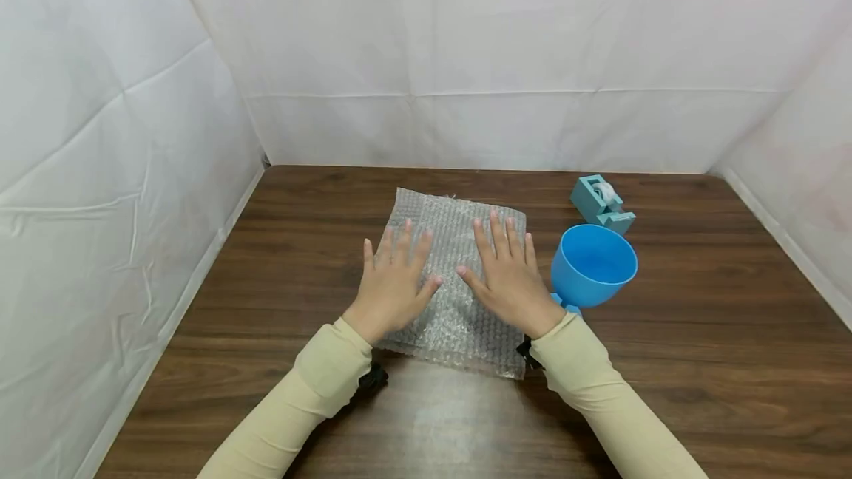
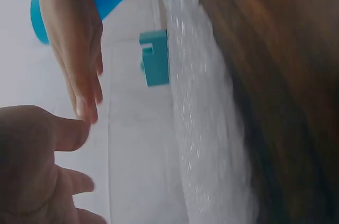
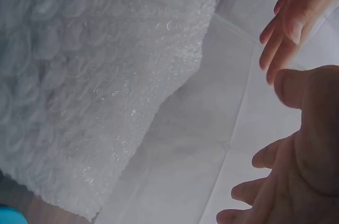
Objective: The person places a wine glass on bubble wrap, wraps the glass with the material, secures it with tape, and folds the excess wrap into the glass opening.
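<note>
A sheet of bubble wrap [image 1: 452,331] lies flat on the wooden table. Above its left half hovers my left hand [image 1: 393,287], palm down with fingers straight and spread. My right hand [image 1: 509,279] is held the same way over the right half, its thumb towards the left thumb. The left wrist view shows a gap between the hands and the bubble wrap [image 2: 198,123]. Nothing is in either hand. Just beyond the right wrist stands a blue cup [image 1: 579,276] on a stem, partly hidden low down by that hand and sleeve.
Behind the blue cup sits a teal tape dispenser [image 1: 592,202] with a roll of tape in it. White cloth walls [image 1: 492,35] enclose the brown table [image 1: 719,301] at the back and both sides.
</note>
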`<state>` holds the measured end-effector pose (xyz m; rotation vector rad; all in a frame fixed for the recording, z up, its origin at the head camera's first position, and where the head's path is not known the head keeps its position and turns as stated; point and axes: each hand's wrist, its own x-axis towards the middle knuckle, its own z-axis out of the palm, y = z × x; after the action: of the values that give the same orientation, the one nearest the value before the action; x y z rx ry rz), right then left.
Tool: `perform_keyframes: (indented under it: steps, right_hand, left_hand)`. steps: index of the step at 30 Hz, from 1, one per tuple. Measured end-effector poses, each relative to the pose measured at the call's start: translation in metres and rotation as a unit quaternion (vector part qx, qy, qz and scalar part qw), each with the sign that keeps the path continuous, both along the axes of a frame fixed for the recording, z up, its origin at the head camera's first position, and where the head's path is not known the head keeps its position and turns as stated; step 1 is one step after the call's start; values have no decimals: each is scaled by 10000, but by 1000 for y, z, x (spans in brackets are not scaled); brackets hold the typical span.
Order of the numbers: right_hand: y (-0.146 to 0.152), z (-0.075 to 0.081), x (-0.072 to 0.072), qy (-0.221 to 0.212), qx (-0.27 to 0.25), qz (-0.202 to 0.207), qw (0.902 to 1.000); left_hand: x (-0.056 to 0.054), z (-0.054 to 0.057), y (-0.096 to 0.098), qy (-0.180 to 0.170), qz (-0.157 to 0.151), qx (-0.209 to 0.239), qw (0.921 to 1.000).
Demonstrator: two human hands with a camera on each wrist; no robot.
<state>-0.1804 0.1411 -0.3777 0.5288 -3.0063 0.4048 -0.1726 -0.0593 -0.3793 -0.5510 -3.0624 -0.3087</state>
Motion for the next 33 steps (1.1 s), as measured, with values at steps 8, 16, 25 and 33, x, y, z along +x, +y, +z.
perform_keyframes:
  steps: [8, 16, 25, 33]
  right_hand:
    - [3, -5, 0, 140, 125, 236, 9995]
    - [6, -16, -4, -70, 297, 325, 9990]
    - [13, -26, -9, -730, 567, 417, 9948]
    - [17, -26, -8, -1162, 971, 563, 9869]
  left_hand:
    - [28, -1, 19, -266, -747, -844, 9933]
    - [59, -10, 39, -731, -1776, -947, 9768]
    - [71, -10, 32, -1357, -2303, -1089, 9574]
    - [66, -9, 15, -1279, -2244, -1395, 9559]
